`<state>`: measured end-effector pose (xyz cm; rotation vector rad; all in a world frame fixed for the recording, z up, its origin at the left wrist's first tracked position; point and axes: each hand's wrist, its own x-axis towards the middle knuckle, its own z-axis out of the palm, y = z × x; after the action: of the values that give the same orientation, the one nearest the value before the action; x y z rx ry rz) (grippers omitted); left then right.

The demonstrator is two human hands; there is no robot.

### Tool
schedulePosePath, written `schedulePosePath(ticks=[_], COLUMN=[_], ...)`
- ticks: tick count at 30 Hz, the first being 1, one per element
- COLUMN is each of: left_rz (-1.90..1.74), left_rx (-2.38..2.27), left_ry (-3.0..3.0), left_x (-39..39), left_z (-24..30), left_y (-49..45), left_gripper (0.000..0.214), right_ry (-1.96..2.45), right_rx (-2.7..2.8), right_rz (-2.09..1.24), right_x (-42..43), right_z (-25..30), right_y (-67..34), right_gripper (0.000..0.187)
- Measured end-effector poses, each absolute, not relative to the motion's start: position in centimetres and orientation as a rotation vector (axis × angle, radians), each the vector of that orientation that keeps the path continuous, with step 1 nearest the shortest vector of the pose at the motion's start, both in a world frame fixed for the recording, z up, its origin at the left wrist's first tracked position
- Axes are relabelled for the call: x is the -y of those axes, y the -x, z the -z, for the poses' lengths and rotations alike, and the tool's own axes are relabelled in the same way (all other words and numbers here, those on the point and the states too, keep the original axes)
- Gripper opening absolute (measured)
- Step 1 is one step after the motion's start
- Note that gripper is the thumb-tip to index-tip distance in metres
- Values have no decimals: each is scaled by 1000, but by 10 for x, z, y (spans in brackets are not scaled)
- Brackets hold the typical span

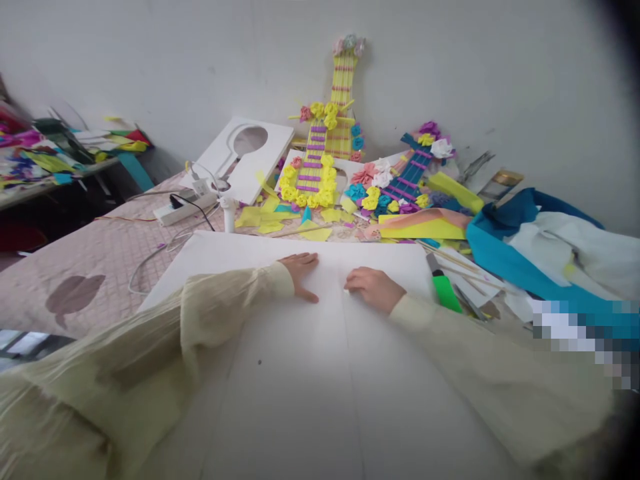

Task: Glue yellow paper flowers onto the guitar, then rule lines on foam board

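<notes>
A large white board (295,393) lies in front of me, with faint long lines running down it and a small dark spot. My left hand (301,275) rests flat on its upper part, fingers spread and thumb apart. To the right of it, my right hand (376,288) is closed, its fingertips pressed together low over the board beside one of the lines. A bit of something small and white (347,291) shows at those fingertips; too little is visible to tell its kind.
Behind the board stand paper-flower-decorated guitar shapes (310,163) and a white cut-out panel (270,150) among yellow scraps. A power strip (185,208) with cables sits at left. Right of the board lie a green-handled tool (447,293), thin sticks and blue cloth-like sheets (525,260).
</notes>
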<state>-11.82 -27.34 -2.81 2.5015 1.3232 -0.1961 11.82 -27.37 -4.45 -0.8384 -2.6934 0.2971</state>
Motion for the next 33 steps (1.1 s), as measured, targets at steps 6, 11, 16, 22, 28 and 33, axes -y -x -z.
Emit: schedulePosePath(ticks=[6, 11, 16, 22, 28, 33], left_rz=[174, 151, 160, 143, 138, 125], left_rx=[-1334, -1319, -1326, -1320, -1300, -1293], left_ry=[-2470, -2462, -2449, -2453, -2471, -2467], left_x=[275, 274, 275, 274, 273, 272], left_z=[26, 29, 28, 29, 32, 33], left_y=[118, 119, 119, 119, 120, 121], left_gripper=[107, 108, 107, 108, 107, 107], right_ry=[828, 672, 771, 620, 795, 943], right_rx=[2692, 2731, 2653, 2730, 2679, 2622], right_rz=[-222, -252, -175, -229, -154, -108], right_x=[253, 278, 241, 276, 220, 175], right_z=[47, 47, 49, 49, 51, 52], right_y=[-102, -110, -101, -109, -98, -87], right_gripper=[33, 40, 35, 37, 33, 24])
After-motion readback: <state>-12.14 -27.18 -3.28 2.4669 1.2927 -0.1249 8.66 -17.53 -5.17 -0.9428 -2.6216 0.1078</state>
